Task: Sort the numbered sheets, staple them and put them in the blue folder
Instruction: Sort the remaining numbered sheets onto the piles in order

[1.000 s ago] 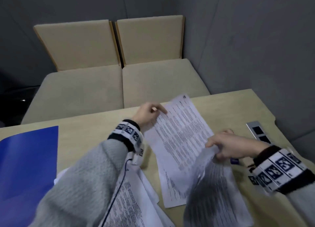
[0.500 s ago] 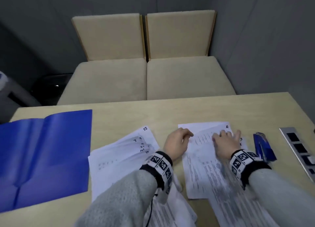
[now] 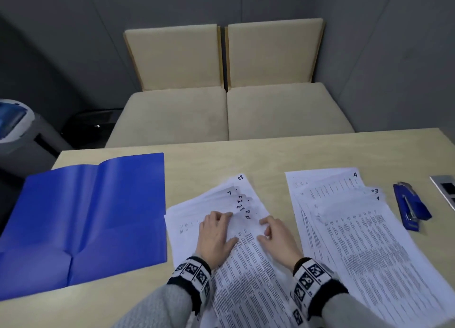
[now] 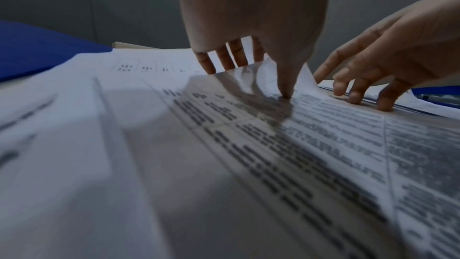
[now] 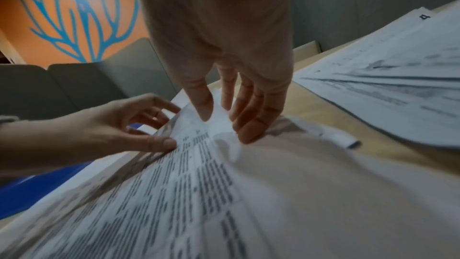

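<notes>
An open blue folder [image 3: 86,217] lies at the table's left. In the middle is a fanned pile of numbered sheets [image 3: 236,194], with 23 and 7 readable. My left hand [image 3: 216,234] is on this pile. Its thumb [image 4: 286,86] presses on the top sheet [image 4: 311,135], whose upper edge is lifted, and its fingers [image 4: 224,60] sit behind that edge. My right hand [image 3: 277,239] has its fingertips [image 5: 248,131] and thumb on the same sheet's right corner, which is rumpled. A second pile [image 3: 364,241], showing 4, 3 and 1, lies further right. A blue stapler [image 3: 410,208] is beside it.
A metal socket panel [image 3: 445,190] is set in the table at the far right. Two beige bench seats [image 3: 221,113] stand behind the table's far edge. A grey bin [image 3: 14,130] is off the table's left end.
Both hands left the right pile and moved left onto the fanned middle pile. The left hand has lifted the upper edge of its top sheet.
</notes>
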